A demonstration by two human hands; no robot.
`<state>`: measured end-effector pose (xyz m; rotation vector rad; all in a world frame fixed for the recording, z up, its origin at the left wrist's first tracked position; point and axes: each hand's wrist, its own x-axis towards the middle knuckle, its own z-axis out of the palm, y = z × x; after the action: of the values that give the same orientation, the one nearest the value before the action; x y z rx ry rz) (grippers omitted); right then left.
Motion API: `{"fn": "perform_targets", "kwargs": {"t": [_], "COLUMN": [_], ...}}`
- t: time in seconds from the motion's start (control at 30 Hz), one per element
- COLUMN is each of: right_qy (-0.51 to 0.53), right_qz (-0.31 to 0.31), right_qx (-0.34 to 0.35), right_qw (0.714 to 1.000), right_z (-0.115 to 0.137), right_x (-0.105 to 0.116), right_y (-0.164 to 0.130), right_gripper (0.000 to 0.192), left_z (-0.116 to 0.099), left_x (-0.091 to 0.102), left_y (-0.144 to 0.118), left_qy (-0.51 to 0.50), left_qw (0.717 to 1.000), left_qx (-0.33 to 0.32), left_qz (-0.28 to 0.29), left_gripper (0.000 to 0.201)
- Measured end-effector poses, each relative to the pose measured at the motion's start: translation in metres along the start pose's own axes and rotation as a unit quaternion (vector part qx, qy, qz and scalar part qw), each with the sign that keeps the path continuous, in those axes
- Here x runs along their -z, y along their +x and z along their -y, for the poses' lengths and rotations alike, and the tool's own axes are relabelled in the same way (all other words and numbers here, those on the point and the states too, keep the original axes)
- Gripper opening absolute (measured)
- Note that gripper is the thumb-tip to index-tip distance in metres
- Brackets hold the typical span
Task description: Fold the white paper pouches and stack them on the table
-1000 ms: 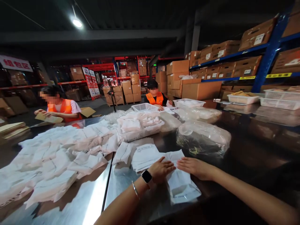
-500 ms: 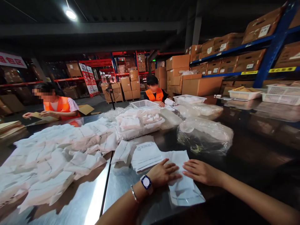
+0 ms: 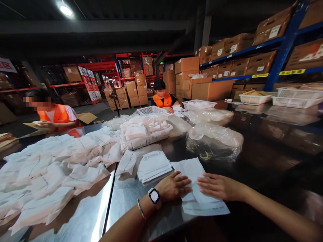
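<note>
A flat white paper bag (image 3: 202,201) lies on the steel table (image 3: 121,208) right in front of me. My left hand (image 3: 174,186), with a watch and a bracelet on the wrist, presses flat on its left side. My right hand (image 3: 219,186) lies flat on its right side, fingers pointing left. Both palms rest on the bag and grip nothing. Just left of my left hand sits a neat stack of white bags (image 3: 153,164) with printed lettering.
A big heap of white bags (image 3: 55,168) covers the table's left half. Behind stand a white basket of packets (image 3: 145,132) and a clear plastic bag (image 3: 214,141). Two people in orange vests (image 3: 59,116) work at the far side. Shelves of cardboard boxes (image 3: 239,64) line the right.
Both hands slid slightly toward me along the bag, smoothing it. The view shifted a little to the right and down.
</note>
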<state>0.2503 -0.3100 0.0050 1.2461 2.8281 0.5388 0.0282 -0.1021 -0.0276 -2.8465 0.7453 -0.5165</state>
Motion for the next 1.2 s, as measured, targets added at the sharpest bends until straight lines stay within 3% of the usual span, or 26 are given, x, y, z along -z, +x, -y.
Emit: {"fn": "perform_targets", "kwargs": {"t": [0.07, 0.17, 0.23, 0.3, 0.43, 0.5, 0.57, 0.6, 0.67, 0.83, 0.97, 1.2], "right_qy": [0.051, 0.171, 0.268, 0.351, 0.44, 0.476, 0.506, 0.51, 0.489, 0.384, 0.333, 0.268], "right_qz": [0.01, 0.0, -0.031, -0.07, -0.152, -0.192, -0.219, -0.229, -0.247, -0.265, -0.263, -0.152], "right_qx": [0.001, -0.061, -0.15, -0.272, -0.483, -0.523, -0.528, -0.53, -0.548, -0.615, -0.631, -0.636], "right_qw": [0.999, 0.983, 0.951, 0.893, 0.742, 0.68, 0.646, 0.638, 0.632, 0.635, 0.649, 0.707], "right_z": [0.003, 0.006, 0.009, 0.012, 0.016, 0.016, 0.015, 0.014, 0.013, 0.014, 0.009, -0.018], "right_x": [0.001, -0.005, -0.012, -0.019, -0.027, -0.027, -0.028, -0.028, -0.03, -0.039, -0.044, -0.056], "right_y": [0.005, 0.001, -0.003, -0.003, 0.008, 0.014, 0.02, 0.022, 0.025, 0.031, 0.034, 0.035], "right_gripper": [0.049, 0.047, 0.041, 0.041, 0.066, 0.069, 0.069, 0.069, 0.071, 0.068, 0.061, 0.05], "left_z": [-0.002, -0.007, -0.012, -0.017, -0.021, -0.021, -0.019, -0.019, -0.019, -0.021, -0.017, 0.004], "left_x": [-0.001, 0.0, 0.003, 0.007, 0.009, 0.004, -0.002, -0.004, -0.007, -0.009, -0.017, -0.023], "left_y": [0.001, 0.004, 0.006, 0.007, 0.009, 0.012, 0.015, 0.016, 0.019, 0.024, 0.029, 0.029], "left_qy": [-0.022, -0.095, -0.17, -0.252, -0.401, -0.46, -0.502, -0.515, -0.519, -0.455, -0.404, -0.358], "left_qw": [1.0, 0.995, 0.984, 0.957, 0.858, 0.789, 0.724, 0.703, 0.689, 0.693, 0.701, 0.71], "left_qx": [-0.001, 0.009, 0.057, 0.142, 0.312, 0.386, 0.431, 0.44, 0.447, 0.5, 0.535, 0.582], "left_qz": [-0.005, 0.004, 0.005, -0.012, -0.074, -0.134, -0.196, -0.216, -0.238, -0.251, -0.244, -0.172], "left_gripper": [0.033, 0.034, 0.036, 0.036, 0.025, 0.041, 0.052, 0.055, 0.058, 0.068, 0.07, 0.053]}}
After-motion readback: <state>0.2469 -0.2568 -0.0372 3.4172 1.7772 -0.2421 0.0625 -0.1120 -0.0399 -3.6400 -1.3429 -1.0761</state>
